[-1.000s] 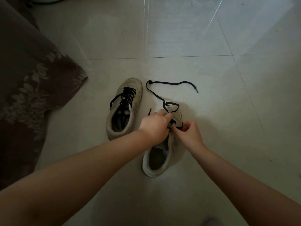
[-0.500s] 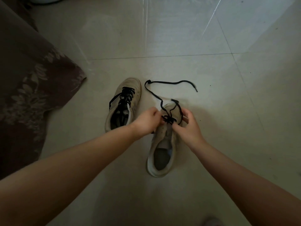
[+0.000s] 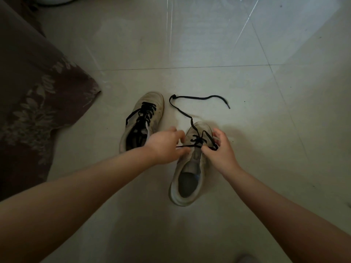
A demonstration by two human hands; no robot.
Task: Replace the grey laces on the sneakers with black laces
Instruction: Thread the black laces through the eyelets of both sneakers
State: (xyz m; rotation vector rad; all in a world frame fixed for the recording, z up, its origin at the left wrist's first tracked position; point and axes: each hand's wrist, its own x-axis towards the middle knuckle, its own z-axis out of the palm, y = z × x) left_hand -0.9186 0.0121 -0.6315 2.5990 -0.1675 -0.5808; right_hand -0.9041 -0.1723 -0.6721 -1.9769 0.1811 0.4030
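Two worn beige sneakers stand on the tiled floor. The left sneaker (image 3: 144, 118) carries black laces through its eyelets. The right sneaker (image 3: 190, 168) is laced only near the toe with a black lace (image 3: 197, 141). One long end of that lace trails away over the floor and ends at its tip (image 3: 228, 107). My left hand (image 3: 165, 145) pinches the other lace end and draws it out to the left of the shoe. My right hand (image 3: 218, 149) grips the shoe's right side at the eyelets, thumb on the lace.
A dark brown floral cloth (image 3: 34, 103) hangs over something at the left and reaches the floor. A white rounded object (image 3: 55, 0) shows at the top left edge. Pale floor tiles (image 3: 209, 44) stretch beyond the shoes.
The right sneaker has swung straighter, toe pointing away. My left hand moved left off the shoe, pulling a lace end out sideways. My right hand shifted up along the shoe's right side.
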